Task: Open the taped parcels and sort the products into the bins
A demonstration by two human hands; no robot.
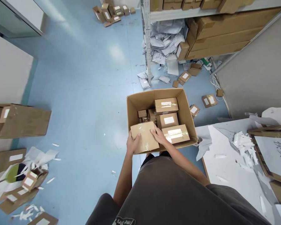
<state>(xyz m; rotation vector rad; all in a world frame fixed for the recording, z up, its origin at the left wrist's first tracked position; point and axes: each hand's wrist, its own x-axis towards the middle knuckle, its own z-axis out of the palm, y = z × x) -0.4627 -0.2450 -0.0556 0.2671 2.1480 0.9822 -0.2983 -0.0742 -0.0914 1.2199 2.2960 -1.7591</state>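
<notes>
Grey tee (168, 190) up close — L hand (133, 142), R hand (159, 135) clamped on taped box (145, 137) — open carton (140, 101) beneath

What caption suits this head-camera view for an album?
Left hand and right hand rest on a taped cardboard parcel at the edge of an open carton of labelled boxes.
</notes>
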